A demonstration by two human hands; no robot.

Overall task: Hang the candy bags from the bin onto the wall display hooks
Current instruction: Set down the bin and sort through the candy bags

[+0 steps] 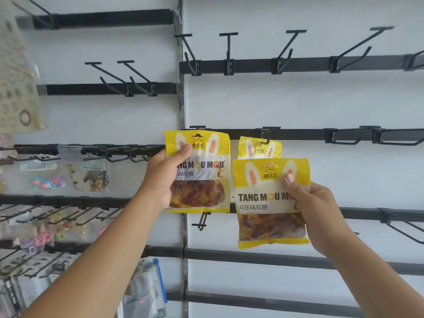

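- The left hand is gripping a yellow candy bag, holding its top up at a black wall rail.
- The right hand is gripping a second yellow bag, lower down.
- A third bag is hanging on a hook behind it.

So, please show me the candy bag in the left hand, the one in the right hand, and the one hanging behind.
Left-hand candy bag (206,165): head view, on its brand lettering.
Right-hand candy bag (257,197): head view, on its brand lettering.
Hanging candy bag (259,150): head view, on its yellow top.
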